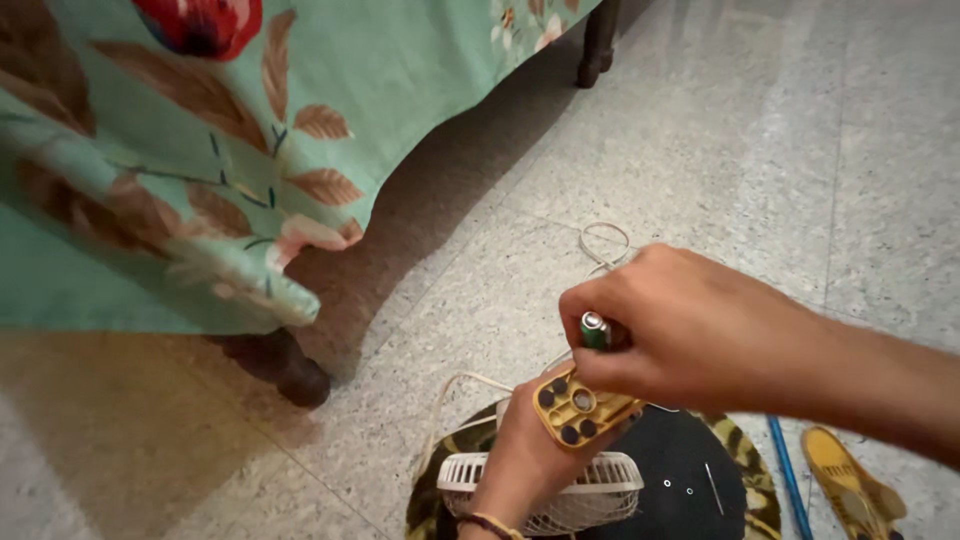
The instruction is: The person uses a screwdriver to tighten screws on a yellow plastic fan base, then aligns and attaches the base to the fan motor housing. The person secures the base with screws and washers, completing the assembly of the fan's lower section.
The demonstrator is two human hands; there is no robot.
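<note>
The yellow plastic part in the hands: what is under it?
Under the yellow plastic part is the left hand that supports it; lower is a white fan grille and camouflage cloth. The hand hides the part's underside.

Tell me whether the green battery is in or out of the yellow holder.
Out: the right hand pinches the green battery above the yellow holder, apart from it.

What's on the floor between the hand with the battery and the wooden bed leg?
Only bare speckled floor shows between the right hand, pinching the green battery, and the dark bed leg in the head view. The white cord loops behind the hand.
</note>
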